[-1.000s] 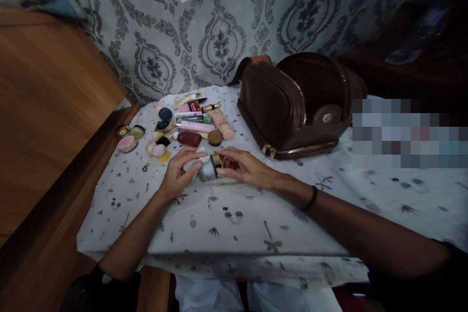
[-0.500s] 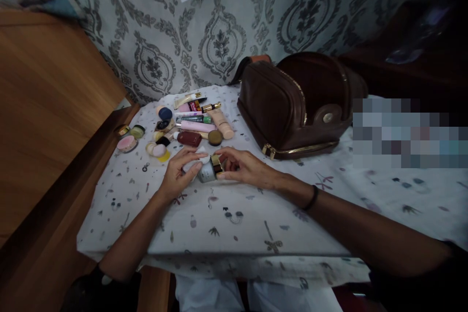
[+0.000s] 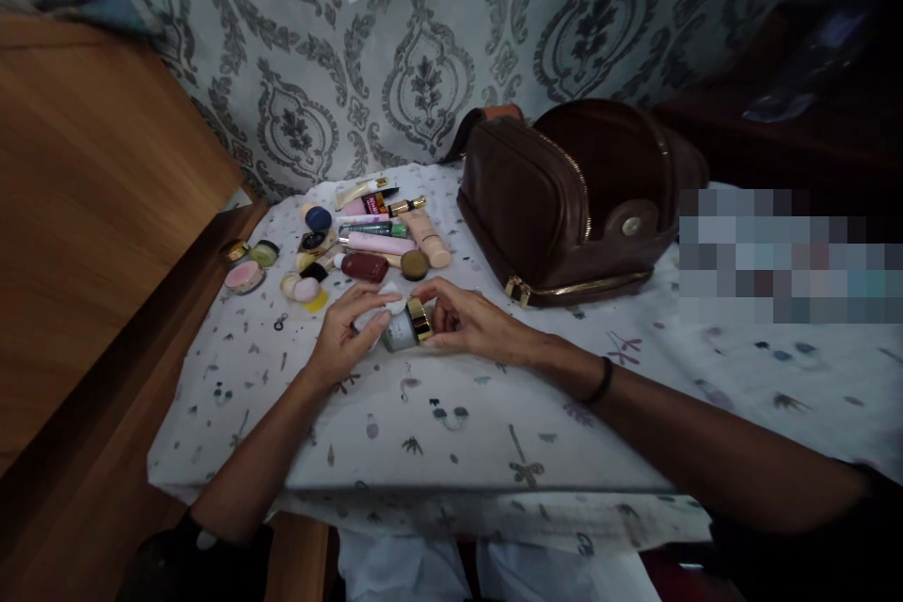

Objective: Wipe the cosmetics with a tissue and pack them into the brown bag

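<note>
A pale cosmetic jar (image 3: 401,331) with a shiny gold lid (image 3: 421,320) lies on its side on the patterned cloth, between my hands. My left hand (image 3: 344,329) is closed on a crumpled white wipe (image 3: 392,299), which it presses against the jar's body. Fingers and thumb of my right hand (image 3: 469,322) pinch the jar around its gold lid. Just beyond them lie a dark red bottle (image 3: 364,266) and a small round pot with an olive-brown top (image 3: 415,264).
Several tubes, with a beige tube (image 3: 427,240) among them, lie in a cluster toward the wall. A brown leather bag (image 3: 526,198) with its top unzipped stands at the right. Left of the cluster sits a pink compact (image 3: 245,277), near a wooden panel (image 3: 105,179).
The jar has turned slightly in my fingers, and its gold lid catches the light differently. Both hands stay in nearly the same place.
</note>
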The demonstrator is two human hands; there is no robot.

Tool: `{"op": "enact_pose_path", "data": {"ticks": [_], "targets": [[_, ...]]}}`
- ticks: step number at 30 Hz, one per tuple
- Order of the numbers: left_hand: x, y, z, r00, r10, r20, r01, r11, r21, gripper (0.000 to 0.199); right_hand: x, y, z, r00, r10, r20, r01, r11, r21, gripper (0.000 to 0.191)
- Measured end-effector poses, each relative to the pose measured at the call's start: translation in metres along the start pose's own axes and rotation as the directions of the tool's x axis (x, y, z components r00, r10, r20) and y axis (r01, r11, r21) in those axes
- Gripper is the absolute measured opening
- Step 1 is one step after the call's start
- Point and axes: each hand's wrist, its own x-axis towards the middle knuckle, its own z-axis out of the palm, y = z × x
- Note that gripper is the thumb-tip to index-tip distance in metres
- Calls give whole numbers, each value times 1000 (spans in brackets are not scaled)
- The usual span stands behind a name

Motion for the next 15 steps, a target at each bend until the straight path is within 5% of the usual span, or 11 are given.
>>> {"op": "enact_pose_path", "data": {"ticks": [9, 15], "targets": [[0, -1, -1, 1000, 7, 7, -7, 1000, 3, 27, 2, -1, 0, 1000, 6, -10, -6, 1000, -30, 49], [0, 0, 0, 1000, -5, -6, 5, 1000, 2, 27, 1, 4, 1, 1000, 0, -5, 0, 1000, 15, 78]]}}
